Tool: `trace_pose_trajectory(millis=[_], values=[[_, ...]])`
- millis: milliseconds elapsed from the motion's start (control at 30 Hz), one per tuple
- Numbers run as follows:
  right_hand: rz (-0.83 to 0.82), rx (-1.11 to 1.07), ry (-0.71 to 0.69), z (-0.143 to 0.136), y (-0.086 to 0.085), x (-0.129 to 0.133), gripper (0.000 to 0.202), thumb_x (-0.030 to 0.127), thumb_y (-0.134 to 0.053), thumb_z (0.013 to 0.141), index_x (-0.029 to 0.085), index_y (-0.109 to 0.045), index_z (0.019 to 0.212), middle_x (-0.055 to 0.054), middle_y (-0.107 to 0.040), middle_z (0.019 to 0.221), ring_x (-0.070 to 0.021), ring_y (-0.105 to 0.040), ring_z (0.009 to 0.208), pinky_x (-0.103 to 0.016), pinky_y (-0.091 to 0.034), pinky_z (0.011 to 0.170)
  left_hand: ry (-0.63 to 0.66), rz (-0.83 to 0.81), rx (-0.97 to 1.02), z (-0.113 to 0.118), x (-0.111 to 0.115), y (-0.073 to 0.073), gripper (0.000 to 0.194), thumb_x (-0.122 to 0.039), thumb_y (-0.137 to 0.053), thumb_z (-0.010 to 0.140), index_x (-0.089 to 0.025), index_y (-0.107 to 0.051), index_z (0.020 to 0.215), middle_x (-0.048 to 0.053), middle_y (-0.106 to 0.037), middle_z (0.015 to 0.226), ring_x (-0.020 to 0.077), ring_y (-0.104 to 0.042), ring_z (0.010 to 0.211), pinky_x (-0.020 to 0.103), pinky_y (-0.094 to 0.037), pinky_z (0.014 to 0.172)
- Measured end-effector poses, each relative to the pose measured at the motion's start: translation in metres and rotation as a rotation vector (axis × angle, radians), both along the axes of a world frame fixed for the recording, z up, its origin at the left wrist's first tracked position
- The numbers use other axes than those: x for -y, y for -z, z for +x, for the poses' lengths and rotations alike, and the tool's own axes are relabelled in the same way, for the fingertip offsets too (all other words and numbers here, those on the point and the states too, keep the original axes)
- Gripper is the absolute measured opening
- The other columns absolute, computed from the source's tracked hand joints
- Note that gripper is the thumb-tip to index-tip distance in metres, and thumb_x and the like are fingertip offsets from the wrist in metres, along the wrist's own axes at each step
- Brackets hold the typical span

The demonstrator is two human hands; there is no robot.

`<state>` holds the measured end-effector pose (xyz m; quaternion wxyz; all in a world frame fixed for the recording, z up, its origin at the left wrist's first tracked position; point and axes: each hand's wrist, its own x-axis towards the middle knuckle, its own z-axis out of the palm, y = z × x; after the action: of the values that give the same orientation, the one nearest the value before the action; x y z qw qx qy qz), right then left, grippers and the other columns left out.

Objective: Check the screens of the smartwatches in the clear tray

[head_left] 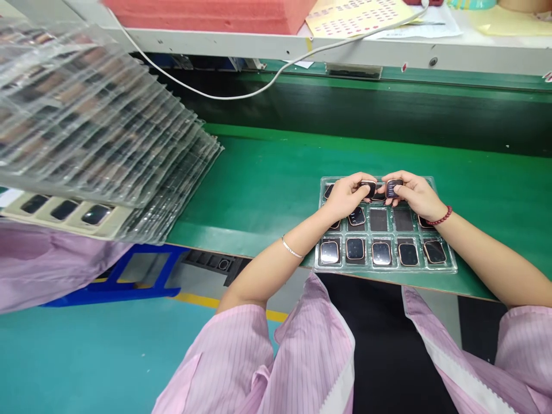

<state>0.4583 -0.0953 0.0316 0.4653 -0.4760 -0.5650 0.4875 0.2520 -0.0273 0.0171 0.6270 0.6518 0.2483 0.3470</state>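
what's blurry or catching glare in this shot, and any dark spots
Head view: the stack of clear trays at left is smeared and streaked with reflections; head view, front row: the leftmost watch face and middle watch face catch pale glare; head view, right hand: its watch shows text too small to read; head view: darkness under the shelf, likely shadow.
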Motion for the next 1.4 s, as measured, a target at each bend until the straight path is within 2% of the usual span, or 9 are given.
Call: trace_pose_trajectory(millis=[900, 1100, 1267, 1400], values=[[-0.007, 0.023, 0.003, -0.0008, 0.0003, 0.0004, 0.026, 0.036, -0.069, 0.088, 0.02, -0.066, 0.11, -0.007, -0.077, 0.098, -0.015, -0.07, 0.066, -0.026, -0.057, 0.056, -0.027, 0.033, -0.045, 0.0003, 0.0002, 0.0007, 0.019, -0.018, -0.055, 0.086, -0.014, -0.067, 0.101, 0.006, -0.069, 0.1, 0.0146, -0.066, 0.082, 0.027, -0.06, 0.069], [0.059, 0.023, 0.005, -0.0007, 0.0023, -0.0003, 0.04, 0.025, -0.07, 0.083, 0.024, -0.061, 0.122, -0.006, -0.074, 0.116, -0.0185, -0.073, 0.083, -0.027, -0.059, 0.06, -0.093, 0.142, -0.08, -0.0003, -0.0024, 0.0042, 0.037, -0.009, -0.058, 0.076, -0.016, -0.065, 0.112, 0.006, -0.07, 0.106, 0.0161, -0.068, 0.088, 0.029, -0.058, 0.081], [0.067, 0.041, -0.035, 0.0008, 0.0051, -0.0001, 0.038, 0.022, -0.065, 0.086, 0.024, -0.06, 0.124, -0.006, -0.074, 0.117, -0.0179, -0.074, 0.084, -0.026, -0.059, 0.061, -0.099, 0.178, -0.096, -0.0009, -0.0033, 0.003, 0.03, -0.014, -0.057, 0.08, -0.015, -0.066, 0.108, 0.006, -0.071, 0.102, 0.0156, -0.068, 0.082, 0.028, -0.056, 0.075], [0.088, 0.045, -0.042, 0.001, 0.0063, 0.0004, 0.043, 0.02, -0.067, 0.083, 0.025, -0.06, 0.125, -0.006, -0.073, 0.121, -0.0185, -0.074, 0.088, -0.026, -0.06, 0.063, -0.111, 0.19, -0.087, -0.0008, -0.003, 0.0022, 0.035, -0.011, -0.059, 0.076, -0.016, -0.065, 0.11, 0.006, -0.07, 0.103, 0.0161, -0.068, 0.087, 0.027, -0.055, 0.077]])
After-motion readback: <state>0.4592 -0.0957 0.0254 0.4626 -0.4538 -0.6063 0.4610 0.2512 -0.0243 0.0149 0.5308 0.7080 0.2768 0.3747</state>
